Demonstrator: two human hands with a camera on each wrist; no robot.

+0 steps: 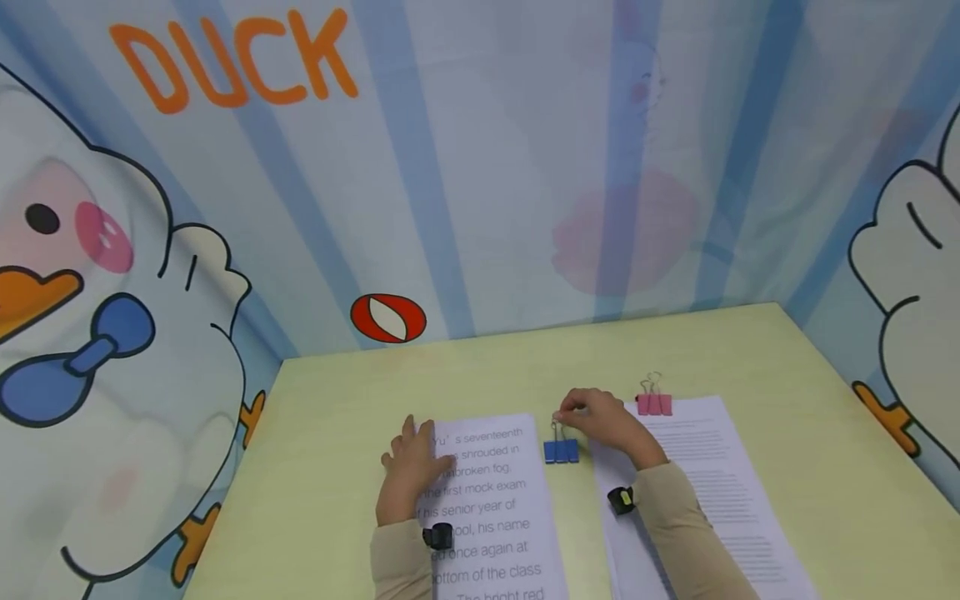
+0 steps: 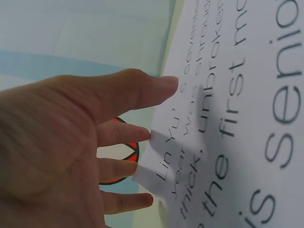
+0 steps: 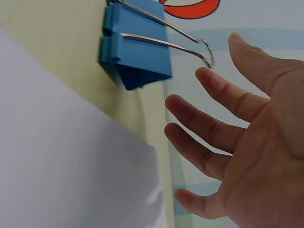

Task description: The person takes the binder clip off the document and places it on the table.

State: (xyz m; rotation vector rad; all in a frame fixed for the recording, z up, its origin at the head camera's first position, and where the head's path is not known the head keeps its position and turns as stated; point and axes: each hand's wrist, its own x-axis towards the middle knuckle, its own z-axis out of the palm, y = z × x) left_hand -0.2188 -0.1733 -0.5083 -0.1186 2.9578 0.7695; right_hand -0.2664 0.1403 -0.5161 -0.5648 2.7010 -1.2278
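My left hand (image 1: 408,462) lies at the top left corner of a sheet stack in large print (image 1: 491,508). In the left wrist view its thumb stretches over the paper (image 2: 204,118), with the other fingers spread along the edge. Beside that stack, a blue binder clip (image 1: 561,451) has its wire handles pointing away from me. My right hand (image 1: 600,414) reaches to these handles. The right wrist view has the index fingertip right at a handle end of the binder clip (image 3: 145,47), the thumb apart from it and the other fingers loosely spread.
On the right lies a second paper stack (image 1: 720,492) in small print, with a pink binder clip (image 1: 655,405) on its top edge. The pale yellow table (image 1: 322,433) ends at a fabric backdrop (image 1: 510,167) with printed ducks.
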